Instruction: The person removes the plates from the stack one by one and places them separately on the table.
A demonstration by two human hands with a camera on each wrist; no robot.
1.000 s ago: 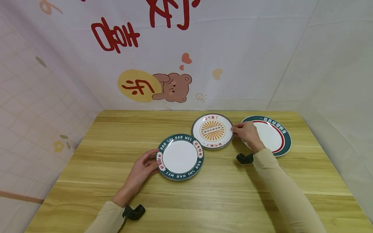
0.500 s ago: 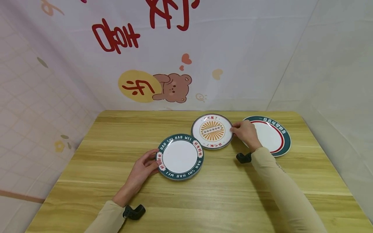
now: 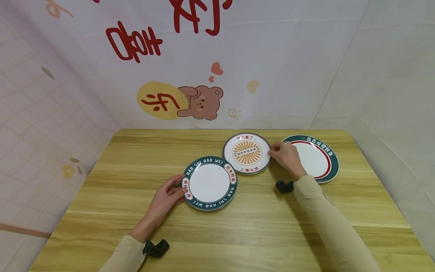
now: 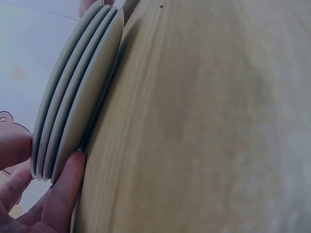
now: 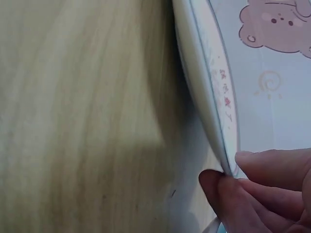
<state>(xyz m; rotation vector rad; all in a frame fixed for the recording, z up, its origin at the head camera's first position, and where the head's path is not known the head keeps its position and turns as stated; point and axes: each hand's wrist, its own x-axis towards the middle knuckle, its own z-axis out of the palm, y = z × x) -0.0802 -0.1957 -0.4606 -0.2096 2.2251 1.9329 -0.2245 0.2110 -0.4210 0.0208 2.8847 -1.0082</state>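
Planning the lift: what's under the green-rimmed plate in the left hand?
More plates are stacked under the green-rimmed plate; the left wrist view shows their edges. Their upper faces are covered.

On the tabletop (image 3: 217, 238), the stack of plates (image 3: 209, 183) is sitting leftmost and nearest the front, the middle plate (image 3: 247, 153) is adjoining it behind and to the right, the far plate (image 3: 315, 159) is lying farther right, and the backdrop (image 3: 272, 56) is rising behind.

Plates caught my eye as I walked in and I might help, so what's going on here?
A person's left hand grips the edge of a green-rimmed plate stack, while the right hand pinches the rim of the sunburst plate. A red-ringed plate lies farther right on the table, partly hidden behind the right hand.
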